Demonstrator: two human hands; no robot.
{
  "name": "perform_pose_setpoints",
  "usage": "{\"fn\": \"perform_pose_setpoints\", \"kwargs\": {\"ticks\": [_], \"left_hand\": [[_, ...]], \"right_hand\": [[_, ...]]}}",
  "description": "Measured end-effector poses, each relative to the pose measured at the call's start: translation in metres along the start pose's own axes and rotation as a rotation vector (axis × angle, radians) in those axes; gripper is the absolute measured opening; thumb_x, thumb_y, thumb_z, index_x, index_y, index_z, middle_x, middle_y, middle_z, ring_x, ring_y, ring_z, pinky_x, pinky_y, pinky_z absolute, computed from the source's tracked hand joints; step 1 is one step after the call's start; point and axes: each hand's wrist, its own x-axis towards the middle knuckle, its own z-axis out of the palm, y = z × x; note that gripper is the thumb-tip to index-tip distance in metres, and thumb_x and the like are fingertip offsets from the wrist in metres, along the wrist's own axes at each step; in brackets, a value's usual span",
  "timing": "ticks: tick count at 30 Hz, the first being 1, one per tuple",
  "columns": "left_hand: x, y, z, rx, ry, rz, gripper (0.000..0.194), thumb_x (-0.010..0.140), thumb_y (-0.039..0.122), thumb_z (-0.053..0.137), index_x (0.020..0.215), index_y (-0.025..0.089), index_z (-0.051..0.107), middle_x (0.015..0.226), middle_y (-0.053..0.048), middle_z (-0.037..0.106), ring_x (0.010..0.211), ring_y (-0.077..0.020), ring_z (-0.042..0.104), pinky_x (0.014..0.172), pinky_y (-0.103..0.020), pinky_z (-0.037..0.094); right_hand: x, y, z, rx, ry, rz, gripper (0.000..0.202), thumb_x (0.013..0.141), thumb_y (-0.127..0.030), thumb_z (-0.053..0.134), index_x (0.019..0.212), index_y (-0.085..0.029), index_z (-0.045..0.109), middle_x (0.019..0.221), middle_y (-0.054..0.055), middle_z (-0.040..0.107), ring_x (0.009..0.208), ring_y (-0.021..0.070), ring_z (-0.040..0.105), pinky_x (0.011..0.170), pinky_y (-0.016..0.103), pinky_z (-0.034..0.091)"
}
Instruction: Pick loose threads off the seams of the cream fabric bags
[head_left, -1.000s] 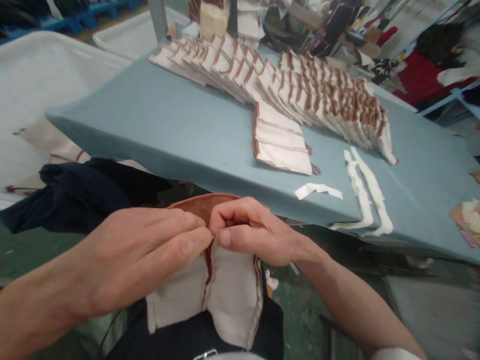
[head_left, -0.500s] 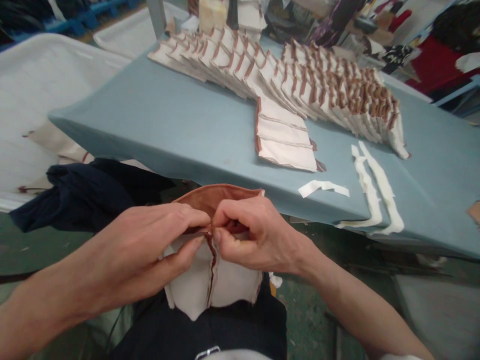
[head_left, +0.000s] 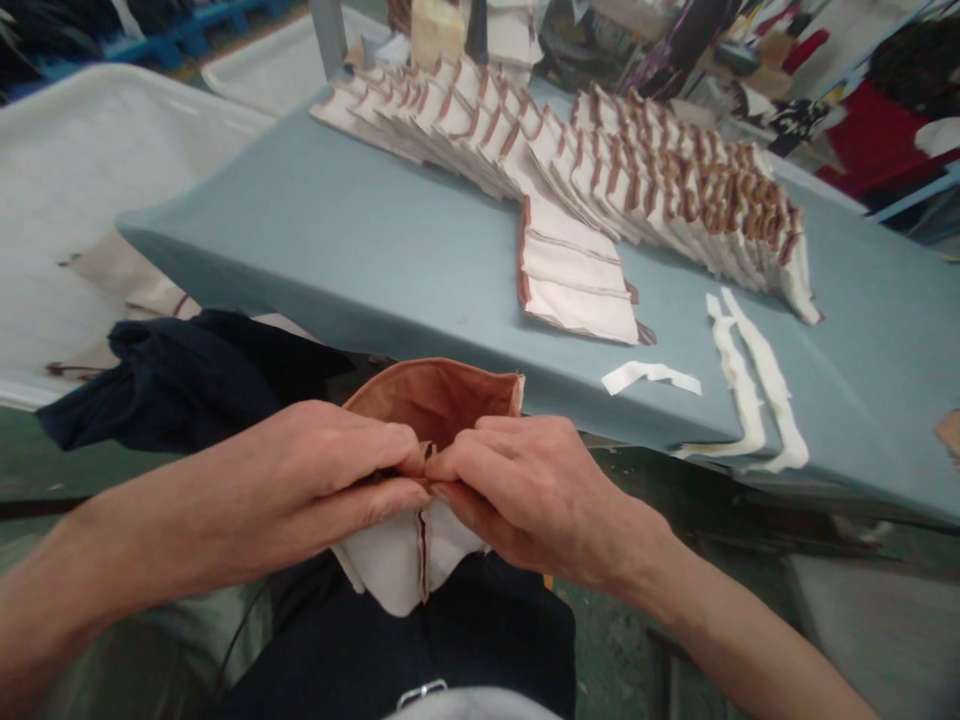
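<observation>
A sewn fabric piece, white outside and orange-brown inside, hangs above my lap with its mouth partly open. Both hands pinch its near rim at the middle seam, fingertips almost touching. My left hand grips the rim just left of the seam, thumb below and fingers above. On the other side of the seam, my right hand holds the same rim between thumb and bent fingers. A dark brown line runs down the seam below the fingertips. What lies right between the fingertips is mostly hidden.
A blue-grey table stands ahead, with long rows of similar white and brown pieces. One flat piece lies nearer. White strips reach the front edge at right. Dark cloth hangs at left beside a white bin.
Both hands have closed more tightly on the rim, the right hand turning palm-down. The rim is folded outward more, and more of the brown inside shows. The view has shifted slightly.
</observation>
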Motion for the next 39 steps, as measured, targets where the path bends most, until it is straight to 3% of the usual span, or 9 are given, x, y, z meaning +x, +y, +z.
{"fn": "perform_pose_setpoints", "kwargs": {"ticks": [3, 7, 11, 15, 20, 24, 27, 34, 39], "left_hand": [[-0.001, 0.004, 0.002, -0.016, -0.068, 0.078, 0.031, 0.109, 0.03, 0.052, 0.08, 0.023, 0.061, 0.072, 0.005, 0.067, 0.062, -0.011, 0.06, 0.055, -0.024, 0.037], [0.0, 0.01, 0.015, 0.135, 0.103, 0.117, 0.028, 0.091, 0.012, 0.054, 0.067, 0.023, 0.043, 0.058, 0.006, 0.052, 0.05, -0.0111, 0.044, 0.051, -0.032, 0.024], [0.001, 0.008, 0.034, 0.19, 0.234, 0.146, 0.025, 0.083, 0.009, 0.05, 0.067, 0.024, 0.038, 0.054, 0.006, 0.047, 0.047, -0.0121, 0.041, 0.052, -0.034, 0.019], [-0.002, 0.008, 0.047, -0.02, 0.228, 0.219, 0.03, 0.085, 0.005, 0.046, 0.066, 0.024, 0.031, 0.053, 0.008, 0.041, 0.046, -0.0097, 0.036, 0.05, -0.031, 0.022], [-0.013, 0.01, 0.058, -0.342, 0.207, 0.142, 0.032, 0.086, 0.008, 0.046, 0.069, 0.024, 0.025, 0.054, 0.009, 0.03, 0.047, -0.0091, 0.026, 0.047, -0.028, 0.021], [-0.014, 0.005, 0.064, -0.628, 0.171, 0.04, 0.035, 0.092, 0.017, 0.05, 0.07, 0.025, 0.024, 0.056, 0.01, 0.024, 0.046, -0.0085, 0.022, 0.043, -0.025, 0.019], [-0.012, 0.0, 0.062, -0.738, 0.116, -0.023, 0.041, 0.095, 0.026, 0.056, 0.067, 0.026, 0.025, 0.054, 0.01, 0.022, 0.045, -0.0082, 0.018, 0.041, -0.024, 0.016], [-0.031, 0.0, 0.052, -0.331, 0.163, 0.005, 0.038, 0.1, 0.019, 0.047, 0.067, 0.022, 0.027, 0.057, 0.007, 0.028, 0.048, -0.0092, 0.03, 0.05, -0.027, 0.025], [-0.039, -0.016, 0.041, -0.09, 0.339, 0.022, 0.04, 0.102, 0.017, 0.05, 0.064, 0.021, 0.037, 0.055, 0.008, 0.035, 0.046, -0.0069, 0.035, 0.049, -0.025, 0.025]], "right_hand": [[-0.003, -0.011, -0.009, -0.029, -0.102, 0.02, 0.023, 0.109, -0.014, 0.051, 0.096, -0.016, 0.069, 0.084, 0.003, 0.074, 0.071, 0.017, 0.062, 0.062, 0.033, 0.04], [-0.002, -0.024, -0.016, -0.108, -0.144, 0.017, 0.025, 0.105, -0.008, 0.051, 0.09, -0.016, 0.068, 0.076, 0.003, 0.069, 0.067, 0.0186, 0.056, 0.059, 0.036, 0.036], [-0.003, -0.022, -0.013, -0.133, -0.125, 0.054, 0.026, 0.105, -0.008, 0.053, 0.087, -0.016, 0.068, 0.073, 0.003, 0.068, 0.065, 0.0189, 0.054, 0.059, 0.036, 0.034], [-0.006, -0.002, 0.0, 0.168, -0.128, 0.091, 0.023, 0.111, -0.027, 0.058, 0.093, -0.017, 0.069, 0.077, 0.002, 0.072, 0.069, 0.0158, 0.062, 0.063, 0.029, 0.04], [-0.005, 0.025, 0.028, 0.759, -0.143, 0.086, 0.042, 0.107, -0.053, 0.063, 0.083, -0.018, 0.065, 0.075, -0.002, 0.07, 0.065, 0.0089, 0.062, 0.062, 0.02, 0.042], [-0.003, 0.037, 0.037, 0.727, -0.085, 0.128, 0.053, 0.101, -0.064, 0.067, 0.075, -0.018, 0.063, 0.069, -0.004, 0.065, 0.061, 0.0085, 0.055, 0.059, 0.022, 0.035], [-0.007, 0.043, 0.036, 0.644, -0.026, 0.126, 0.052, 0.102, -0.062, 0.066, 0.075, -0.018, 0.064, 0.07, -0.003, 0.065, 0.062, 0.0095, 0.054, 0.061, 0.024, 0.036], [-0.022, 0.055, 0.037, 0.459, 0.09, 0.076, 0.043, 0.102, -0.062, 0.065, 0.094, -0.019, 0.07, 0.086, 0.004, 0.075, 0.08, 0.0173, 0.066, 0.078, 0.031, 0.046], [-0.028, 0.042, 0.017, 0.513, 0.133, 0.034, 0.024, 0.108, -0.037, 0.062, 0.09, -0.021, 0.066, 0.083, 0.001, 0.075, 0.079, 0.0162, 0.066, 0.099, 0.039, 0.051]]}}
